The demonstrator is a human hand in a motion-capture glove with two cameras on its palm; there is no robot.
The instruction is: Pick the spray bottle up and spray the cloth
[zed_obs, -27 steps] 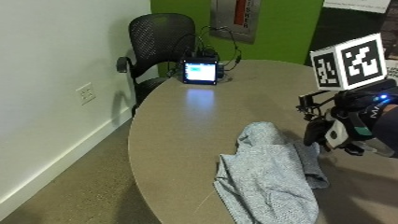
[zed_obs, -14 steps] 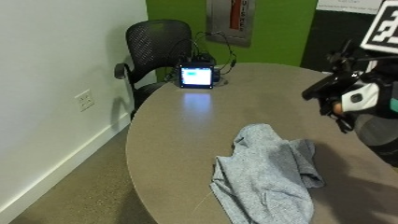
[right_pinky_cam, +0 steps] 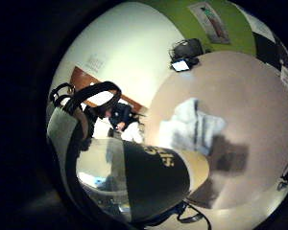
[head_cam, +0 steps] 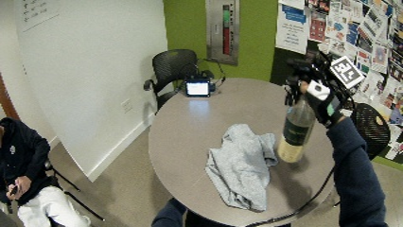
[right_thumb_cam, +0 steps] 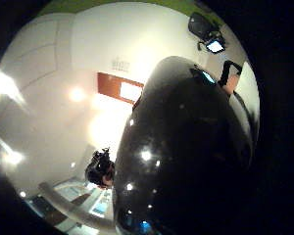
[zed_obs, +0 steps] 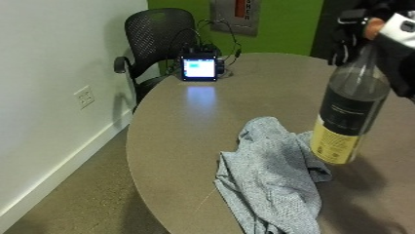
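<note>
Right hand point(head_cam: 322, 97) grips bottle point(head_cam: 294, 127) by its neck, lifted above table point(head_cam: 189, 127), cloth point(head_cam: 239, 165) at its 8 o'clock. Bottle looks glassy, heavyish, slippery; neck hold suits.

A dark-labelled spray bottle point(right_pinky_cam: 151, 179) fills the near view, above a crumpled grey cloth point(right_pinky_cam: 194, 127) on the round table point(right_pinky_cam: 249, 86)
</note>
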